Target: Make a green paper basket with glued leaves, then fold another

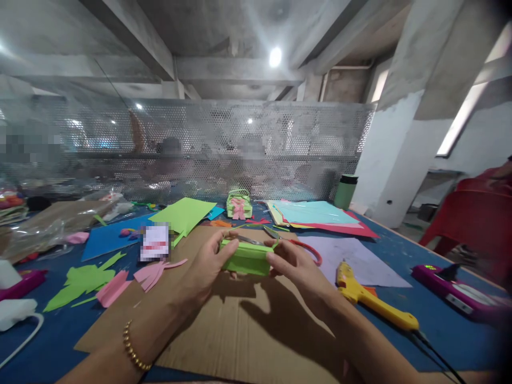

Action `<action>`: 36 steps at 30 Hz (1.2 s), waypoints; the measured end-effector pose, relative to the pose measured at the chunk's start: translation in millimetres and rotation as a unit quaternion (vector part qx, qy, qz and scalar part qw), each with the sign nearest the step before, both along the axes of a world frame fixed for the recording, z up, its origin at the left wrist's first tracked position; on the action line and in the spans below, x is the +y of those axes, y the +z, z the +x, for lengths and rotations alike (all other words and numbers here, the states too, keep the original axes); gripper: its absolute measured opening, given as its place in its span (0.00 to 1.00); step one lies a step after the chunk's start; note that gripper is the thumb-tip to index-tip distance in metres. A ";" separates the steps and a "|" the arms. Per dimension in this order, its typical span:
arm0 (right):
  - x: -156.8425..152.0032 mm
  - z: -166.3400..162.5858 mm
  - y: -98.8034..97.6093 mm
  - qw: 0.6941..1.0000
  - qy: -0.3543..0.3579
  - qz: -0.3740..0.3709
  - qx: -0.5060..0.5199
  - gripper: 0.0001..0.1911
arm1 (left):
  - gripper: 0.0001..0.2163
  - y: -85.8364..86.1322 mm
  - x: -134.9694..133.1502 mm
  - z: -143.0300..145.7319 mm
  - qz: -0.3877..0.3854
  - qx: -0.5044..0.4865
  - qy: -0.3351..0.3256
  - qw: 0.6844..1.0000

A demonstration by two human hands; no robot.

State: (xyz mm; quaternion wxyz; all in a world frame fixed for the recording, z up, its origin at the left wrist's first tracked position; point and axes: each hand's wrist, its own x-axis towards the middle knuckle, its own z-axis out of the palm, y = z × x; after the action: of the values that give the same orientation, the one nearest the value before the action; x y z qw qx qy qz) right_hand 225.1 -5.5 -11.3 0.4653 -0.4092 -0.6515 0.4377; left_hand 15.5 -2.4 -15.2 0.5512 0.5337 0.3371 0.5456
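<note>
A small green paper box [246, 257] is held above a brown cardboard sheet [224, 325] between both hands. My left hand [206, 266] grips its left end with thumb on top and fingers curled under. My right hand [294, 262] pinches its right end. Scissors with a red handle [298, 244] lie just behind the box. A finished green paper basket with a pink bow [239, 204] stands farther back.
A yellow glue gun [370, 296] lies to the right with its cord trailing off. Coloured paper sheets [316, 213], pink and green scraps [112, 280], a magenta device [452, 290], a green bottle [346, 191] and a perforated metal screen [224, 144] surround the blue table [424, 320].
</note>
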 end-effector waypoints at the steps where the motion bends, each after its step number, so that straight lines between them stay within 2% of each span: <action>1: -1.0 -1.7 -0.1 1.000 0.011 0.003 0.004 0.24 | 0.26 0.3 -0.9 0.6 0.000 -0.001 0.000 1.000; 4: -2.4 -3.5 -1.1 0.999 0.033 0.013 0.016 0.22 | 0.26 0.1 -1.9 1.6 0.001 0.010 0.007 1.000; 7: -2.4 -1.7 -2.0 0.999 0.020 0.023 0.023 0.21 | 0.25 -0.8 -0.3 0.1 0.007 0.013 0.011 1.000; 13: 0.7 3.4 -1.2 0.996 0.013 0.087 0.004 0.16 | 0.21 2.8 1.4 -3.7 -0.007 0.010 -0.038 0.999; 19: 6.4 0.6 -13.1 0.993 0.028 0.116 0.027 0.21 | 0.16 1.0 1.8 -1.3 -0.046 -0.054 -0.076 0.995; 21: 7.2 -1.1 -17.0 0.991 0.024 0.122 0.044 0.23 | 0.14 -1.1 3.4 -1.8 -0.077 -0.095 -0.069 0.990; 25: 7.3 -3.7 -19.0 0.988 0.034 0.135 0.072 0.21 | 0.11 -1.7 7.1 -2.5 -0.152 -0.138 -0.032 0.978; 30: 0.7 -5.0 -12.4 0.980 0.068 0.151 0.113 0.25 | 0.13 1.6 9.9 -0.9 -0.185 -0.166 -0.020 0.969; 32: -4.6 -3.9 -7.5 0.978 0.092 0.132 0.132 0.24 | 0.14 2.4 10.8 -2.1 -0.179 -0.178 -0.023 0.967; 36: -12.2 -1.6 -2.6 0.972 0.126 0.040 0.194 0.19 | 0.14 1.8 11.9 -5.7 -0.170 -0.182 -0.042 0.968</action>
State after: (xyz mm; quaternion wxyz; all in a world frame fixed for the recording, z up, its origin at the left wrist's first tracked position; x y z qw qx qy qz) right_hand 223.5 -17.7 -13.9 0.5401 -0.2123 -0.6120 0.5373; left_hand 9.8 9.5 -13.3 0.7081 0.3377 0.2963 0.5448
